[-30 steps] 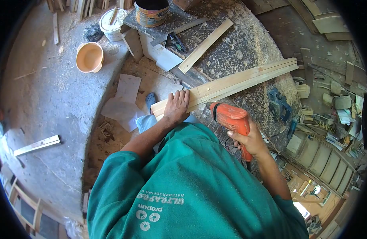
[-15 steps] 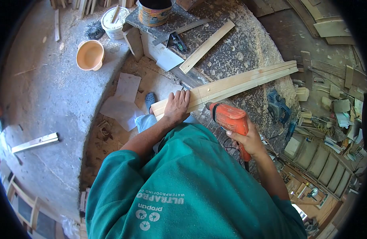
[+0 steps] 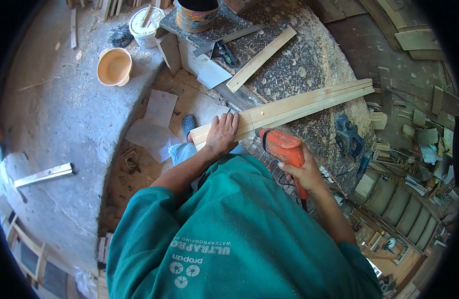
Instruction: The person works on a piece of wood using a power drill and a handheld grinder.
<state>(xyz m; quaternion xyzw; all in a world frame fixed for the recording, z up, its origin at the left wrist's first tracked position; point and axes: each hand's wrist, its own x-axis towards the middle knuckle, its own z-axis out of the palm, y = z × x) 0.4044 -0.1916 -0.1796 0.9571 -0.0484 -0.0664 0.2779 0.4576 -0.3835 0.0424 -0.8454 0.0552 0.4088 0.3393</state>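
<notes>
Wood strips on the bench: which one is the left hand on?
The long one nearest the person, left hand pressing its near end beside the orange drill. The shorter strip lies untouched farther back.

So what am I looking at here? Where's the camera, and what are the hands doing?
There is no machine here: a person in a green sweatshirt works with bare hands. The camera sits on the person's head and looks down, so you see the chest and arms from above, bent by a wide lens. The left hand presses flat on long wooden strips lying across a sawdust-covered workbench. The right hand grips an orange power drill, its nose at the edge of the strips. Farther along the bench lie a shorter plank and a paint tin; an orange bowl sits on the concrete floor.
</notes>
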